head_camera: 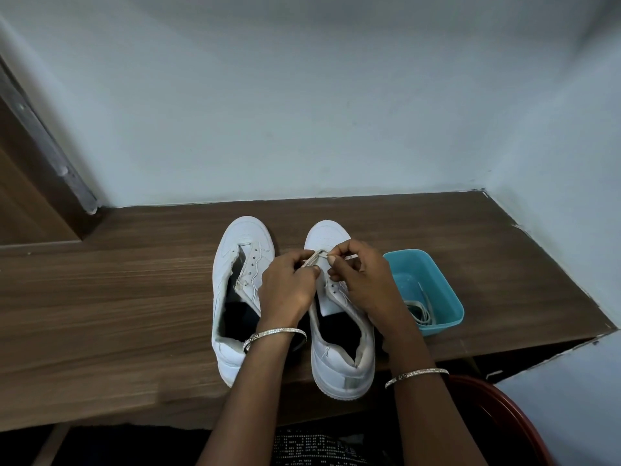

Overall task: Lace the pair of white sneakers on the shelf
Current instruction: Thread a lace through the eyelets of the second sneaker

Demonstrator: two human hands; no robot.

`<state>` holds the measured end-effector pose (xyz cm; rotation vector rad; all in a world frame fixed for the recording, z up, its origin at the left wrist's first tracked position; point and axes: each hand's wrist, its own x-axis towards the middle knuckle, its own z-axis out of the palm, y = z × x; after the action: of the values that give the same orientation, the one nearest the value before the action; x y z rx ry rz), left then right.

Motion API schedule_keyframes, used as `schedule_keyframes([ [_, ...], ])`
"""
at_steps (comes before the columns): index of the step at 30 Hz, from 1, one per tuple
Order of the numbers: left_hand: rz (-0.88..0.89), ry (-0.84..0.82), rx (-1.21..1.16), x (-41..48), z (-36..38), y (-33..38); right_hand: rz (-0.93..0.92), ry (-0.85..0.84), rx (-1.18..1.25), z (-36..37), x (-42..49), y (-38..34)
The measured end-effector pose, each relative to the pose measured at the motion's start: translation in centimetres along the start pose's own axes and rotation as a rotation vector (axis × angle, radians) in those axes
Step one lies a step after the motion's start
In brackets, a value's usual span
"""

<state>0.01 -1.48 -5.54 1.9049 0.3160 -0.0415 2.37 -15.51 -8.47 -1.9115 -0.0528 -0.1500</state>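
Observation:
Two white sneakers stand side by side on the brown wooden shelf (117,297), toes pointing at the wall. The left sneaker (235,264) has bare eyelets and no lace. Both hands work over the front eyelets of the right sneaker (336,364). My left hand (285,287) pinches a cream shoelace (314,258) near the toe. My right hand (363,280) pinches the same lace from the other side. Most of the lace is hidden under my fingers.
A teal plastic tub (443,287) stands right of the sneakers with another lace (421,309) lying in it. Pale walls close the shelf at the back and right. A wooden door frame (33,163) rises at left. A red chair edge (504,415) shows below right.

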Motion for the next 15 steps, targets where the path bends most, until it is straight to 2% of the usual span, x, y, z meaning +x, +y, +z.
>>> schedule_keyframes([
  [4,-0.021,-0.024,-0.013,0.0,-0.1,0.1,0.005,0.015,-0.013,0.2,0.1,0.0],
  [8,-0.039,-0.037,0.002,0.2,-0.2,0.2,-0.065,0.074,-0.11,0.9,0.4,0.0],
  [13,-0.077,-0.036,-0.158,0.8,-0.3,0.1,-0.109,0.132,-0.201,1.8,0.6,0.0],
  [15,-0.041,-0.028,-0.123,1.0,-0.2,-0.4,-0.118,0.125,-0.21,1.8,0.6,-0.1],
])
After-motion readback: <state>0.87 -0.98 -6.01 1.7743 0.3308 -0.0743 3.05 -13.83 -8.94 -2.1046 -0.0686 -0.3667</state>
